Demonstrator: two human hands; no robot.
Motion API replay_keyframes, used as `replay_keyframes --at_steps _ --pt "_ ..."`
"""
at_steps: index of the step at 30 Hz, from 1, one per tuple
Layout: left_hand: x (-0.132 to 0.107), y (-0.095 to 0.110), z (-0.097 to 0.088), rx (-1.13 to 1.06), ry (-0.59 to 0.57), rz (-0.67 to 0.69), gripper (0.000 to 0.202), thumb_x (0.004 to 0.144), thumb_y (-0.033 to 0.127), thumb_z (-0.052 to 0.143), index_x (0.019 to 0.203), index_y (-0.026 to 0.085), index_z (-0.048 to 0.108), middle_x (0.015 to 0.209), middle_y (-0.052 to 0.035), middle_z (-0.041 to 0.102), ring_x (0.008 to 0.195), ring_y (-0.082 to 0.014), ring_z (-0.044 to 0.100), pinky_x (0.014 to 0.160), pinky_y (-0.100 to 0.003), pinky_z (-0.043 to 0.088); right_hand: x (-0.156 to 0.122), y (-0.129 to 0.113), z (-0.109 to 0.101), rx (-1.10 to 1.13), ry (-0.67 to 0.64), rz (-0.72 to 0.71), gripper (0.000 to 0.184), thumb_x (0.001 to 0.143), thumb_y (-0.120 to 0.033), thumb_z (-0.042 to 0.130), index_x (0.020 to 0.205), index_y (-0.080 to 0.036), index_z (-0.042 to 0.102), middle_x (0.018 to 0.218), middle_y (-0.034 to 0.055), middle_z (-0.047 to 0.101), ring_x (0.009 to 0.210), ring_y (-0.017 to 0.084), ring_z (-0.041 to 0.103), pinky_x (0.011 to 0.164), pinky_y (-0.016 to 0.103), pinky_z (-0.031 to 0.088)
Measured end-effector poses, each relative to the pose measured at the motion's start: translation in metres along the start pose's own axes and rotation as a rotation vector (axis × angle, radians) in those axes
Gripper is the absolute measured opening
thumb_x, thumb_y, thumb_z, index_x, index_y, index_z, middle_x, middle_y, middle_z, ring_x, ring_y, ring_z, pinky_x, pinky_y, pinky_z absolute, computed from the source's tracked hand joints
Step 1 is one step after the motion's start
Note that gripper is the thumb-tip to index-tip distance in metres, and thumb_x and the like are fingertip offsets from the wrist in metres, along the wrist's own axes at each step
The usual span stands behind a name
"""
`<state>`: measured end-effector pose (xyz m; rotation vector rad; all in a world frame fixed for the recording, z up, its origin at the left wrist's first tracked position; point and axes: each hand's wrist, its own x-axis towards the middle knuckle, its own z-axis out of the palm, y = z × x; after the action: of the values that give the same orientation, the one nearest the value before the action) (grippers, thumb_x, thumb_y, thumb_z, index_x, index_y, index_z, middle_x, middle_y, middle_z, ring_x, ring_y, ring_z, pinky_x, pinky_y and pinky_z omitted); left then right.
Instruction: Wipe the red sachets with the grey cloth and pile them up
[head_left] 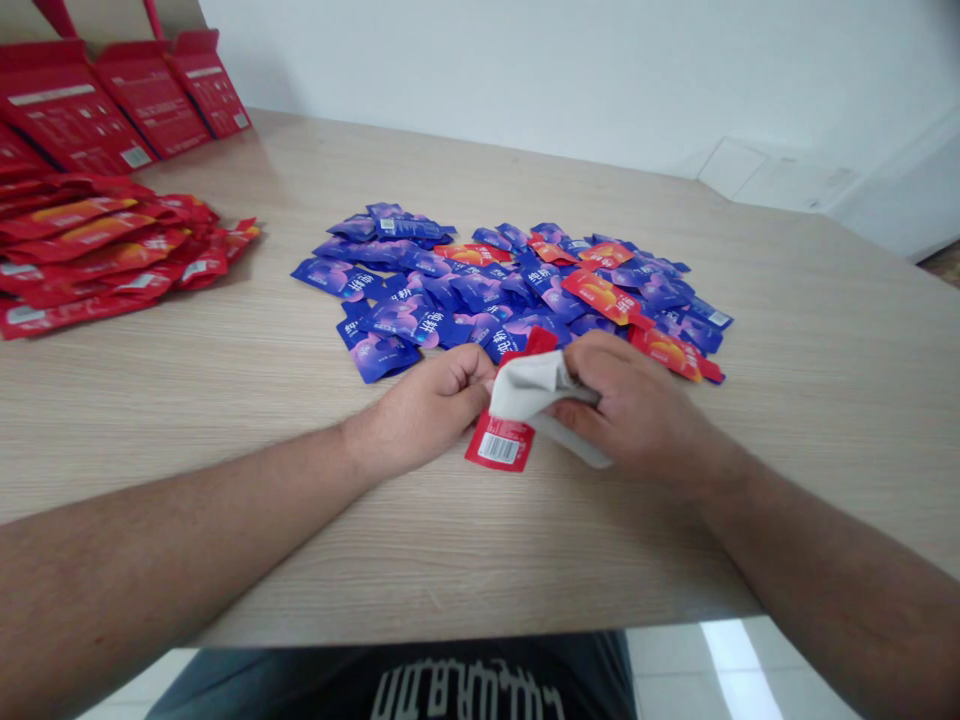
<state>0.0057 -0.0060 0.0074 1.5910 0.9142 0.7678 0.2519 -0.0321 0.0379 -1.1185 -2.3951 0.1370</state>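
Just above the table, a red sachet (506, 445) with a barcode label on its lower part is pinched at its left edge by my left hand (442, 405). My right hand (634, 405) is closed around a folded white cloth (529, 385), which lies across the middle of the sachet and hides much of it. Directly beyond both hands spreads a loose pile of blue sachets (405, 310). Several red-orange sachets (600, 295) are mixed into it, mostly on the right side.
A stack of red sachets (112, 250) lies on the left of the wood-grain table (337, 560). Behind it stand open red boxes (150, 105) in a row. A white wall (525, 80) borders the table's far side. The near edge runs just in front of my lap.
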Motion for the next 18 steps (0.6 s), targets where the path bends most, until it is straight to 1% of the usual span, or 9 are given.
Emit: replay_keyframes --at_steps 2,3,7,9,11,14,15,16,18 --pt "0.001 -0.001 0.000 -0.015 -0.003 -0.012 0.021 0.097 0.036 0.064 0.086 0.020 0.056 0.065 0.0041 0.053 0.055 -0.0096 0.041 0.052 -0.021 0.030 0.002 0.005 -0.001 -0.041 0.090 0.081 0.028 0.100 -0.046 0.065 0.087 -0.023 0.055 0.090 0.0059 0.062 0.085 0.023 0.058 0.075 0.036 0.046" --pt "0.001 -0.002 0.000 -0.022 0.001 -0.018 0.021 0.097 0.037 0.064 0.086 0.020 0.056 0.065 0.0039 0.054 0.056 -0.0097 0.042 0.052 -0.021 0.031 0.002 0.005 0.000 -0.044 0.088 0.086 0.029 0.100 -0.046 0.065 0.087 -0.023 0.055 0.089 0.0059 0.062 0.085 0.023 0.058 0.074 0.036 0.046" --pt "0.003 -0.005 -0.001 -0.050 0.019 -0.025 0.019 0.096 0.035 0.063 0.086 0.020 0.058 0.067 0.0032 0.056 0.057 -0.0102 0.045 0.053 -0.021 0.034 -0.002 -0.011 0.008 0.049 -0.166 -0.111 0.014 0.099 -0.031 0.066 0.091 -0.022 0.059 0.097 0.0060 0.066 0.085 0.021 0.059 0.073 0.033 0.046" --pt "0.002 -0.003 0.000 -0.048 0.021 -0.020 0.019 0.096 0.034 0.063 0.085 0.019 0.058 0.067 0.0031 0.056 0.057 -0.0102 0.045 0.053 -0.021 0.034 -0.004 -0.016 0.008 0.064 -0.239 -0.169 0.007 0.099 -0.025 0.065 0.094 -0.023 0.061 0.100 0.0056 0.066 0.086 0.020 0.060 0.074 0.033 0.046" --pt "0.002 -0.001 0.000 -0.039 0.025 -0.024 0.019 0.096 0.034 0.064 0.084 0.019 0.058 0.066 0.0032 0.056 0.057 -0.0100 0.044 0.052 -0.021 0.034 -0.004 -0.012 0.006 0.027 -0.168 -0.115 0.010 0.100 -0.029 0.065 0.094 -0.022 0.060 0.100 0.0065 0.066 0.087 0.021 0.060 0.075 0.034 0.046" --pt "0.002 -0.001 0.000 -0.046 0.012 -0.037 0.019 0.095 0.034 0.066 0.085 0.020 0.057 0.065 0.0041 0.055 0.055 -0.0094 0.043 0.052 -0.021 0.033 -0.001 0.001 0.002 -0.040 0.058 0.039 0.024 0.100 -0.040 0.067 0.089 -0.023 0.055 0.095 0.0072 0.063 0.088 0.024 0.060 0.076 0.035 0.046" --pt "0.002 -0.002 0.000 -0.051 0.008 -0.040 0.019 0.095 0.034 0.066 0.085 0.020 0.057 0.064 0.0044 0.054 0.054 -0.0092 0.043 0.052 -0.021 0.033 0.000 0.004 0.002 -0.050 0.094 0.067 0.026 0.100 -0.042 0.067 0.088 -0.023 0.054 0.093 0.0068 0.063 0.088 0.024 0.060 0.075 0.036 0.046" --pt "0.003 -0.003 -0.001 -0.057 0.006 -0.042 0.019 0.095 0.034 0.065 0.086 0.020 0.056 0.064 0.0046 0.054 0.054 -0.0092 0.043 0.052 -0.021 0.033 0.001 0.004 0.003 -0.047 0.095 0.070 0.027 0.099 -0.042 0.068 0.087 -0.023 0.053 0.092 0.0063 0.062 0.087 0.024 0.059 0.074 0.035 0.045" --pt "0.004 -0.006 -0.002 -0.068 0.010 -0.037 0.020 0.096 0.035 0.064 0.086 0.020 0.056 0.065 0.0043 0.054 0.054 -0.0096 0.044 0.052 -0.021 0.034 0.000 0.000 0.006 0.001 -0.021 -0.001 0.023 0.099 -0.037 0.067 0.087 -0.023 0.053 0.092 0.0052 0.062 0.085 0.022 0.058 0.073 0.034 0.045"
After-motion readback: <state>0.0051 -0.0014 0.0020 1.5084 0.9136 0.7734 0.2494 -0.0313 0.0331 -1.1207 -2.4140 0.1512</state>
